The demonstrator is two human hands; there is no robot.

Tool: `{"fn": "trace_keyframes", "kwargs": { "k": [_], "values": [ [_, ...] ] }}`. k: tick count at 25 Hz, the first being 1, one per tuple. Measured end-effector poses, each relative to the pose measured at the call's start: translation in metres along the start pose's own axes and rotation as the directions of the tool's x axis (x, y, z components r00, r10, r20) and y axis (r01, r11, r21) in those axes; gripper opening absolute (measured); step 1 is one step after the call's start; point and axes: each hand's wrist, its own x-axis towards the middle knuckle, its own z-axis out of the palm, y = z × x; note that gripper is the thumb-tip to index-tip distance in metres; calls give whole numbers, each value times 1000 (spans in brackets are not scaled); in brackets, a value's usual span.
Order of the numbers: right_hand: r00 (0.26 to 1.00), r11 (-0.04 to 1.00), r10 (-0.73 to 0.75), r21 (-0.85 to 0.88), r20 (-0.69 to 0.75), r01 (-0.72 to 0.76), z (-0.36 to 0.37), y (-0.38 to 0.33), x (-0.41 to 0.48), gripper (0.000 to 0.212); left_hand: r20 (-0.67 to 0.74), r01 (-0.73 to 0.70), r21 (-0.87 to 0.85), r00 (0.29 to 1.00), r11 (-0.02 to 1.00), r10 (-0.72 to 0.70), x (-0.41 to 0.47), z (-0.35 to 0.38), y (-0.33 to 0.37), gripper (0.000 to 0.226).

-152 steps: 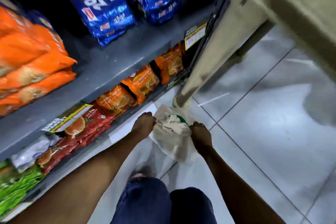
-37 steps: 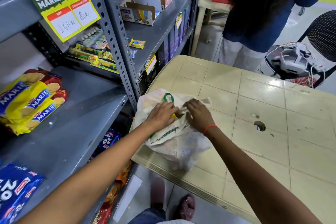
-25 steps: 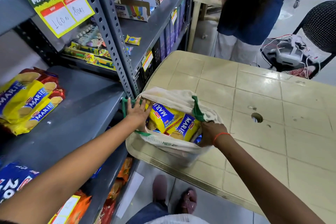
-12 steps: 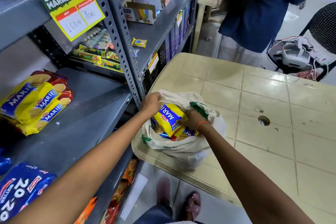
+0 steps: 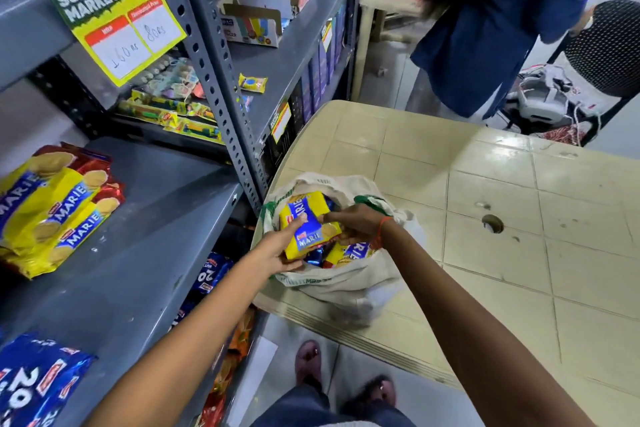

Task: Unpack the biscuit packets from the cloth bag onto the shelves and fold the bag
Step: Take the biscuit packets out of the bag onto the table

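Note:
A white cloth bag (image 5: 349, 288) with green trim stands open on the near left corner of a beige plastic table (image 5: 485, 218). A yellow and blue Marie biscuit packet (image 5: 306, 224) is lifted at the bag's mouth. My left hand (image 5: 277, 253) grips its near left edge and my right hand (image 5: 356, 224) holds its right side. More packets (image 5: 349, 253) lie inside the bag. A stack of Marie packets (image 5: 52, 208) rests on the grey shelf (image 5: 145, 253) to the left.
Blue 20-20 packets (image 5: 31, 381) lie at the shelf's near end. A perforated steel upright (image 5: 214, 87) stands between shelf and table. A person in a blue garment (image 5: 491, 28) stands beyond the table, beside a black chair (image 5: 609, 48). My feet (image 5: 343, 374) are on the tiled floor.
The bag went from the floor to the table, and both hands pulled its mouth open. Both hands have since taken hold of a Marie packet and raised it.

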Motion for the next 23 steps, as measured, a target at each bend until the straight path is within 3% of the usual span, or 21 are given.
{"fn": "trace_keyframes", "kwargs": {
  "k": [3,5,9,12,15,17,21,23],
  "values": [
    [989,998,58,-22,133,-56,-19,-6,-38,36,97,2,-183,995,983,16,-34,9,-4,33],
    [992,996,35,-90,121,-25,-44,3,-63,41,194,-5,-196,980,981,44,-61,35,-11,27],
    [990,980,-8,-195,-143,-21,-105,43,-97,61,291,-166,-53,941,985,175,-80,115,-29,16],
    [941,997,-50,41,-334,68,-149,99,-100,49,379,-323,118,889,939,258,-59,185,-29,14],
    [852,974,-100,123,-515,189,-181,156,-83,36,391,-386,342,888,857,244,-21,246,-33,41],
    [812,975,-61,138,-580,172,-186,186,-65,35,344,-398,465,904,791,253,-3,269,-43,63],
    [819,976,-15,170,-574,137,-176,218,-35,47,343,-427,555,899,714,271,34,291,-64,85],
    [808,980,14,168,-588,105,-170,214,-38,55,328,-412,579,908,703,262,12,291,-57,84]
  ]
}}
